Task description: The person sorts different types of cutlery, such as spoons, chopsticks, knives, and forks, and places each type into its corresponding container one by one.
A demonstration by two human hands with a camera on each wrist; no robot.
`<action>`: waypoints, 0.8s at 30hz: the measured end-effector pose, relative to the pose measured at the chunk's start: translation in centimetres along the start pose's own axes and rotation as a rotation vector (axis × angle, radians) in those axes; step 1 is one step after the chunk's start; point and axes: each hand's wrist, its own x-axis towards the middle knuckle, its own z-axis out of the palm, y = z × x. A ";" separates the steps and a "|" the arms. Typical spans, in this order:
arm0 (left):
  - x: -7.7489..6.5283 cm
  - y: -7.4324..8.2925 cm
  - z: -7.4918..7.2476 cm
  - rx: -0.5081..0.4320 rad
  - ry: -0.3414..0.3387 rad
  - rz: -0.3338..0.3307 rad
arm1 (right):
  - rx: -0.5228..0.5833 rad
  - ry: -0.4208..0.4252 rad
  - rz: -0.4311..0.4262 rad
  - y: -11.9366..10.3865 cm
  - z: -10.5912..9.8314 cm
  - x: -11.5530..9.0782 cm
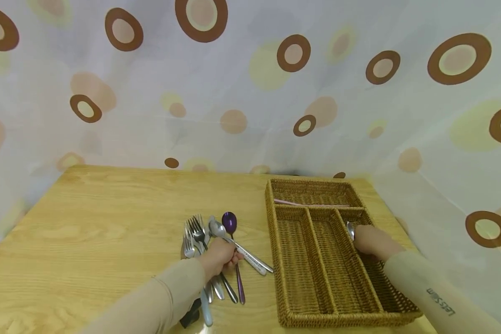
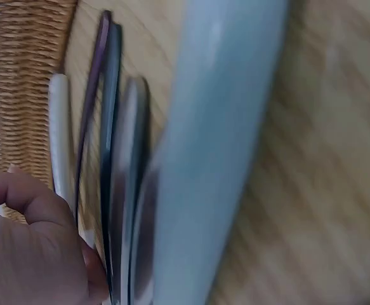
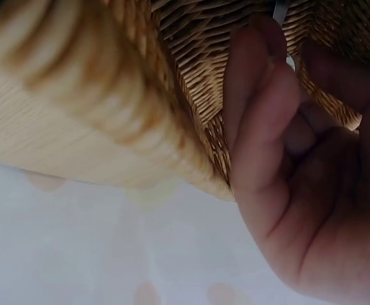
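The person is working with both hands well apart. The right hand [image 1: 365, 239] is resting in the right compartment of the tray [image 1: 309, 320], fingers bending beside a silver spoon [image 1: 350, 230]; whether they are gripping it I cannot tell. The left hand [image 1: 220, 255] is lying low over the cutlery, fingers curling, and I cannot tell if it is pinching anything. A purple spoon [image 1: 229, 221] is running beneath it, forks [image 1: 196, 229] are overlapping at its left, and a pale blue handle [image 1: 206, 306] is pointing near.

To my eye, the silver spoon is being put away; the next move is probably calling for laying it flat and freeing the fingers, then parting one piece from its crowded neighbours.

The tray is standing on the right of a pale wooden table [image 1: 108, 222], a pink stick [image 1: 285, 202] lying in its far compartment. Beyond, a white cloth [image 1: 234, 69] with brown rings and soft dots is hanging.
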 end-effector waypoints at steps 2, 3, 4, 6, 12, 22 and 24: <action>0.2 0.3 -0.3 0.056 0.035 0.010 | -0.020 0.013 -0.022 0.0 -0.3 -0.1; 0.4 0.4 -0.5 0.091 0.059 0.015 | -0.030 0.020 -0.033 0.0 -0.4 -0.2; 0.6 0.6 -0.8 0.126 0.085 0.022 | -0.036 0.021 -0.041 0.0 -0.5 -0.2; 1.0 0.8 -1.1 0.188 0.118 0.027 | -0.036 0.011 -0.046 0.0 -0.6 -0.4; 1.4 0.7 -1.4 0.275 0.151 0.031 | -0.024 0.001 -0.049 0.2 -0.5 -0.6; 0.5 0.1 -0.8 0.094 0.185 0.050 | -0.049 -0.020 -0.056 0.4 -0.3 -0.6; 0.4 0.0 -0.7 0.052 0.192 0.055 | -0.041 -0.019 -0.056 0.4 -0.3 -0.7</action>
